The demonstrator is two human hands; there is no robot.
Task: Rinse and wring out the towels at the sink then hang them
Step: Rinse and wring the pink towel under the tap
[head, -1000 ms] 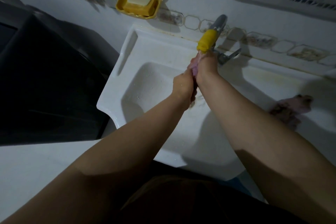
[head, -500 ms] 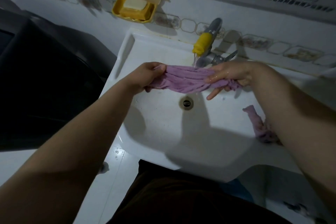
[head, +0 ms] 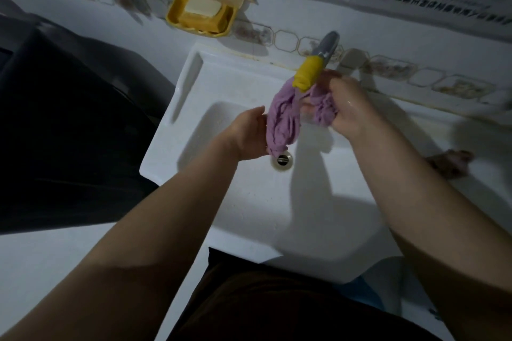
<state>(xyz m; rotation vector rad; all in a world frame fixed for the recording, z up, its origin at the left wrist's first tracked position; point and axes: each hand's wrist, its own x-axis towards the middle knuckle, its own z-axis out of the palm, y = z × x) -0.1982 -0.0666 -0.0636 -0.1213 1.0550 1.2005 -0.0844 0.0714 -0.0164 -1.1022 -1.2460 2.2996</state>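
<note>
Two bare hands hold a bunched purple towel (head: 284,116) over the white sink (head: 194,86), right beneath the yellow-tipped faucet (head: 310,72). Left hand (head: 246,135) cups the hanging end of the cloth from the side, fingers curled round it just above the drain (head: 282,159). Right hand (head: 346,105) grips the other gathered end, its skin wet. A second purple towel (head: 451,162) lies crumpled on the sink's right ledge, well apart. On the tiled wall hangs a yellow soap dish (head: 199,18) holding a pale bar.
</note>
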